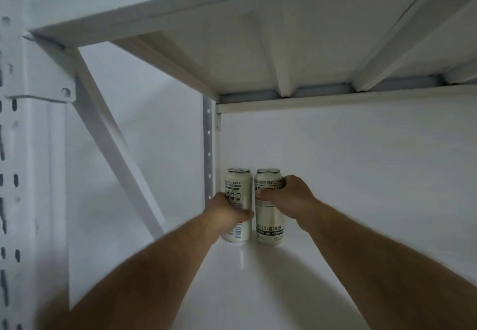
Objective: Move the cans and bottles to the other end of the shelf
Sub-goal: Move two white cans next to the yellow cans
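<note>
Two tall cream-coloured cans with dark print stand upright side by side at the far left back corner of the white shelf board (pixel 258 291). My left hand (pixel 227 209) is wrapped around the lower middle of the left can (pixel 240 185). My right hand (pixel 289 195) is closed around the upper middle of the right can (pixel 268 216), fingers on its front and right side. Both cans rest on the board, almost touching each other. No bottles are in view.
A white perforated upright (pixel 207 149) stands just left of the cans. The shelf above (pixel 284 53) hangs low overhead with ribs underneath. A diagonal brace (pixel 111 136) and a front post (pixel 15 174) are at the left. The shelf board stretches away to the right along the white back wall.
</note>
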